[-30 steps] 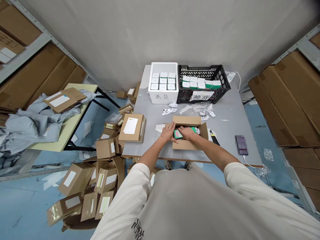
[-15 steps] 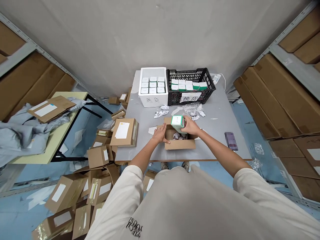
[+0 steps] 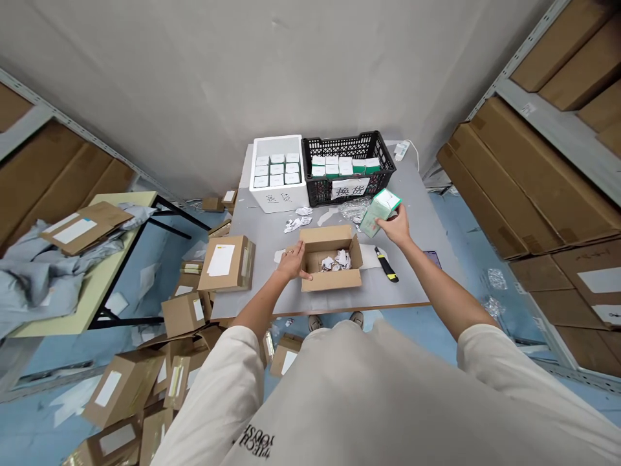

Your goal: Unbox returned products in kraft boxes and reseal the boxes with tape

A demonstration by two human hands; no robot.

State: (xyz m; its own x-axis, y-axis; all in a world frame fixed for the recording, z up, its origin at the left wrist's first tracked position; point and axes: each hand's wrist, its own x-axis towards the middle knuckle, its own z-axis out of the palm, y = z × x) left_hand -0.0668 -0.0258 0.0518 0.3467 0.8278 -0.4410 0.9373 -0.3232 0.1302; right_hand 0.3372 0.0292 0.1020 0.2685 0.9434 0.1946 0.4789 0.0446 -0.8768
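An open brown cardboard box (image 3: 331, 279) sits on the grey table (image 3: 262, 285) in front of me, with crumpled white paper inside. My left hand (image 3: 292, 261) grips the box's left wall. My right hand (image 3: 396, 226) is raised to the right of the box and is closed on a small white and green box (image 3: 380, 211), held tilted above the table. Behind stand a white foam bin (image 3: 277, 193) and a black plastic crate (image 3: 347, 189), both filled with several similar small boxes.
A black and yellow utility knife (image 3: 387, 265) lies right of the open box. A sealed cardboard parcel (image 3: 226, 263) rests at the table's left edge. Many parcels litter the floor at left. Shelves with large cartons flank both sides. A phone (image 3: 433, 257) lies behind my right forearm.
My right hand lifted the white and green box out of the open cardboard box and carried it up and to the right. My left hand stayed on the box's left wall.
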